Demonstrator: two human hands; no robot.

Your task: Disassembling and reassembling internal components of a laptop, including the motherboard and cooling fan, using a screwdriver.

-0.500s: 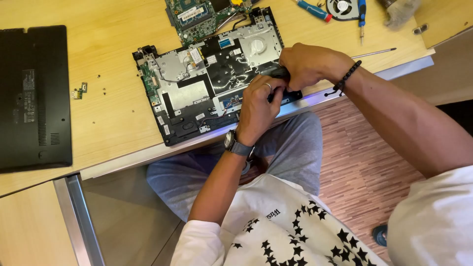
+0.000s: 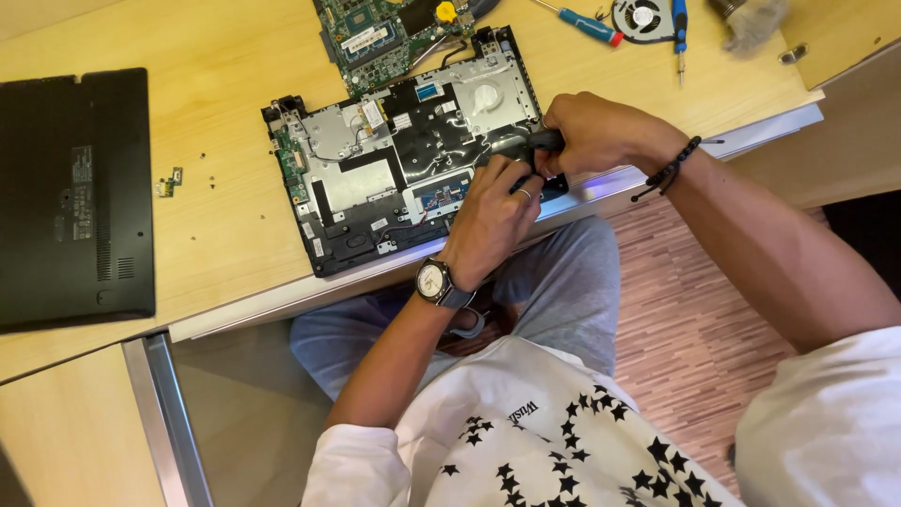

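An opened laptop chassis [image 2: 375, 178] lies on the wooden desk, its inner metal plates and boards exposed. My left hand [image 2: 488, 221], with a wristwatch and a ring, rests on the chassis's near right corner, fingers pinching a small black part [image 2: 535, 143]. My right hand [image 2: 591, 131], with a dark bead bracelet, grips the same black part from the right. What the part is attached to is hidden by the fingers.
A black laptop bottom cover [image 2: 75, 197] lies at the left. A green circuit board [image 2: 375, 38] sits behind the chassis. A blue-handled screwdriver [image 2: 587, 25], a round fan [image 2: 638, 17] and a second screwdriver [image 2: 679, 28] lie at the back right. Tiny screws [image 2: 211, 174] dot the desk.
Both hands stay at the chassis's right corner; the left hand's fingers have shifted slightly on the black part. Nothing else moved.
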